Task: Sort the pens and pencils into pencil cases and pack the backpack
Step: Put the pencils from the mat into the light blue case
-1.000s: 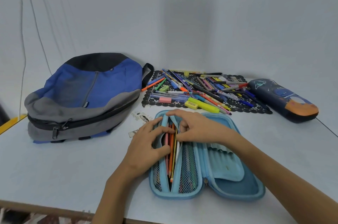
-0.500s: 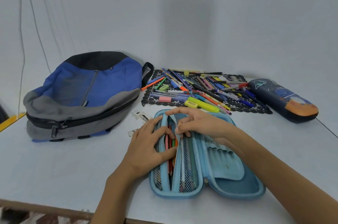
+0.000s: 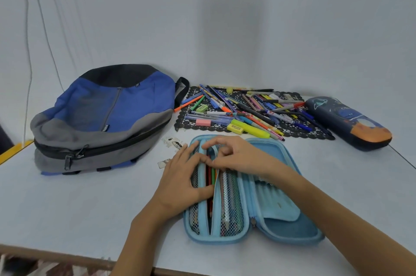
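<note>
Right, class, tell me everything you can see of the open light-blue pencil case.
The case is light blue, looks hard-shelled, and lies opened flat on the table. Its left half has mesh pockets either side of a slot holding pencils; the right half has a flap with pen loops. A zip shows at the hinge. The left hand rests on the left pocket; the right hand, fingers curled, is at the pencils.

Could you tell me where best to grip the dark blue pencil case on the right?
I'd grip the dark blue pencil case across its middle from above: it lies closed and flat, long and rounded, its near side clear, while loose pens crowd its left end.
</note>
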The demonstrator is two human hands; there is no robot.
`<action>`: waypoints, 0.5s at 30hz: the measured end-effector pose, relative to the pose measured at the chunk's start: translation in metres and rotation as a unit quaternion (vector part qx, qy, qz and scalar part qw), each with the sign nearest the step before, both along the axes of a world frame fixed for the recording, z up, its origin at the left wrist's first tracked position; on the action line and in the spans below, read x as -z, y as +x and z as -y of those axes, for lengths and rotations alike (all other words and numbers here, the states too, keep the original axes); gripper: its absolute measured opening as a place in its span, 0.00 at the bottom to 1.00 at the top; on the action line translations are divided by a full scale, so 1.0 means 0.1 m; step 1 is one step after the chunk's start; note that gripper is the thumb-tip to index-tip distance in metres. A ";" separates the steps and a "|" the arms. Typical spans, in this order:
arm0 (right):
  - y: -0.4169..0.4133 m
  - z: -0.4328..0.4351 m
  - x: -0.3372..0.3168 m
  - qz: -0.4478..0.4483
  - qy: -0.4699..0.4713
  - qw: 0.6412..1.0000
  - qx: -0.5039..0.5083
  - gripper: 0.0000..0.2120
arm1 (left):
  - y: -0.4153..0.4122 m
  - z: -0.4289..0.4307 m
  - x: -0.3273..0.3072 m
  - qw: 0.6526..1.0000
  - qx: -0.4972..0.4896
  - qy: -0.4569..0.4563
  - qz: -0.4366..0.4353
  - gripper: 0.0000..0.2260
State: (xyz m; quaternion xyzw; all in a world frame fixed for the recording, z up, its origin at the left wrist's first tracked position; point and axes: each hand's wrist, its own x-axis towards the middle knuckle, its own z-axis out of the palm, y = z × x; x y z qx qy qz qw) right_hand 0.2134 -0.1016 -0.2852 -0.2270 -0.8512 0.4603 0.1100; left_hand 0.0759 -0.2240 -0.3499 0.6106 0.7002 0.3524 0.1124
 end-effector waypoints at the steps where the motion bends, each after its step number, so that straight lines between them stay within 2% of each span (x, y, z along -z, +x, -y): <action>1: -0.02 0.02 0.02 0.016 0.054 0.998 -0.003 0.16 | 0.01 0.00 0.00 1.000 0.000 0.013 0.008 0.21; 4: -0.04 0.05 0.02 0.071 0.170 0.983 -0.006 0.21 | 0.03 0.02 -0.02 0.998 0.005 0.057 0.032 0.19; 6: -0.04 0.05 0.01 0.070 0.168 0.983 0.002 0.21 | 0.03 0.00 -0.01 0.996 -0.004 0.067 0.055 0.15; 11: -0.04 0.02 0.02 0.059 0.145 0.988 0.012 0.12 | 0.07 -0.01 -0.05 0.989 -0.012 0.061 0.137 0.10; 15: -0.05 0.03 0.02 0.065 0.162 0.985 0.020 0.12 | 0.18 -0.07 -0.07 0.981 -0.002 0.078 0.177 0.16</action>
